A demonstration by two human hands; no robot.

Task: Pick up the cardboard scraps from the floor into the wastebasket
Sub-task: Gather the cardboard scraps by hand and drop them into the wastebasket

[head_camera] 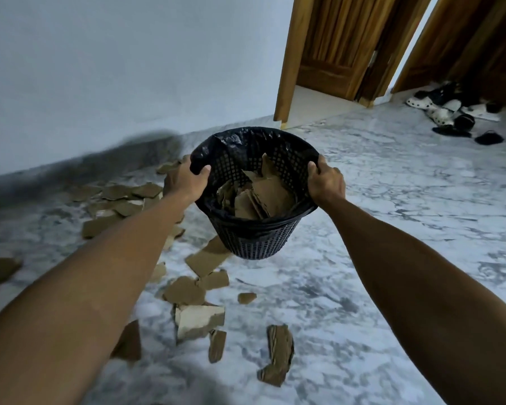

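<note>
I see dim, cool, even light, brighter at the doorway [319, 103] toward 1 o'clock. The wall [114, 68] base at 9 o'clock smears with blur; edges bow.

Black plastic mesh wastebasket [254, 241], glossy liner [216, 147], matt cardboard scraps [200, 318], polished marble floor [377, 229].

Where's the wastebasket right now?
Centre of the head view: the wastebasket is gripped at its rim by the left hand and right hand, with cardboard scraps below-left.

Wastebasket [254, 229] sits between the hands [184, 179] — scraps [187, 290] lie left and before it, shoes [456, 112] far right.
</note>
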